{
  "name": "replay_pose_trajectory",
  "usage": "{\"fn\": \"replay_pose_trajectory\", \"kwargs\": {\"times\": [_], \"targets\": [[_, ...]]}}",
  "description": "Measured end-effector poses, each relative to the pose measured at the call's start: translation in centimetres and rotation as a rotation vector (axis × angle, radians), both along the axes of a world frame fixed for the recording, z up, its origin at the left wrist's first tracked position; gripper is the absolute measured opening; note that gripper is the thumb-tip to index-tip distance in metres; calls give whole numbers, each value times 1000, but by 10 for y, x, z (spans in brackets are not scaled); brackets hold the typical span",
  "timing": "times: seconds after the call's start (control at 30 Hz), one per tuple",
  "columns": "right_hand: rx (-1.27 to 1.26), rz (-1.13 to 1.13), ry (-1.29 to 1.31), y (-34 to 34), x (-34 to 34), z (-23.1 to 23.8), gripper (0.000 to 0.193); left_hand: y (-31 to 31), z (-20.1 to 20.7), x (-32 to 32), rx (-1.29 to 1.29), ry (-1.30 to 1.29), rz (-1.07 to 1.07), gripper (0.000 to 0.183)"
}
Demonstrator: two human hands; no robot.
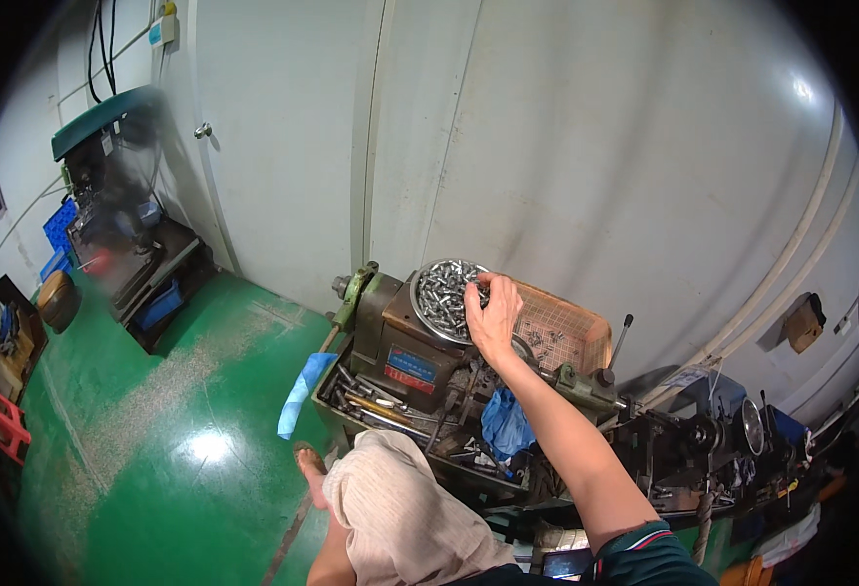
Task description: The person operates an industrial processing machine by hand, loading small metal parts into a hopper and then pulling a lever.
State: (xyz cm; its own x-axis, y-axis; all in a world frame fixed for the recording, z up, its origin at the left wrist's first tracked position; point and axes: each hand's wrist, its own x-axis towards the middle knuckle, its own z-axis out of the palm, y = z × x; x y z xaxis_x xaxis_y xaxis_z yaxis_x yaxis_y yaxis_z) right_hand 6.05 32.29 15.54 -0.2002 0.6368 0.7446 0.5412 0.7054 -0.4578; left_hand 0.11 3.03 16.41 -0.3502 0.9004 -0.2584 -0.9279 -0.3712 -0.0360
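Observation:
My right hand (pixel 493 314) reaches over the right rim of a round steel bowl (pixel 417 311). The bowl is heaped with small shiny metal cylinder-shaped parts (pixel 445 293). Thumb and fingers are curled in among these parts at the heap's right side, closed on some of them. How many they hold is hidden. The bowl rests on top of a worn green-grey lathe-like machine (pixel 376 337). My left hand is out of view.
Behind the bowl is a tan mesh-patterned basket (pixel 576 327) with a few metal parts. Tools (pixel 376 400) and a blue cloth (pixel 506 422) lie in the machine's tray. Another machine (pixel 122 230) stands far left; more machinery (pixel 688 439) is at right. A beige cloth (pixel 405 508) covers my lap.

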Motion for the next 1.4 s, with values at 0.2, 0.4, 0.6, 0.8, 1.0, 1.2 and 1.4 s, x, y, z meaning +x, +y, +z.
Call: {"fn": "replay_pose_trajectory", "kwargs": {"times": [0.2,0.4,0.6,0.8,1.0,1.2,1.4], "targets": [[3,6,3,0,-1,3,26,-14,-1,-12,27,-110,-163,90],[25,-3,12,1,-2,0,25,-16,2,-9,-101,289,-212,90],[26,0,10,-2,-4,2,25,-7,-18,-12,18,-13,-163,94],[17,6,17,3,-3,3,26,-9,-20,-11,-195,178,-194,94],[14,-15,20,2,2,3,26,-14,-2,-10,-230,191,-298,93],[-11,-6,3,-6,-2,-3,26,-25,-231,-69,-473,110,1,67],[96,44,15,1,1,8,26,-38,-140,-58,-530,579,253,44]]}}
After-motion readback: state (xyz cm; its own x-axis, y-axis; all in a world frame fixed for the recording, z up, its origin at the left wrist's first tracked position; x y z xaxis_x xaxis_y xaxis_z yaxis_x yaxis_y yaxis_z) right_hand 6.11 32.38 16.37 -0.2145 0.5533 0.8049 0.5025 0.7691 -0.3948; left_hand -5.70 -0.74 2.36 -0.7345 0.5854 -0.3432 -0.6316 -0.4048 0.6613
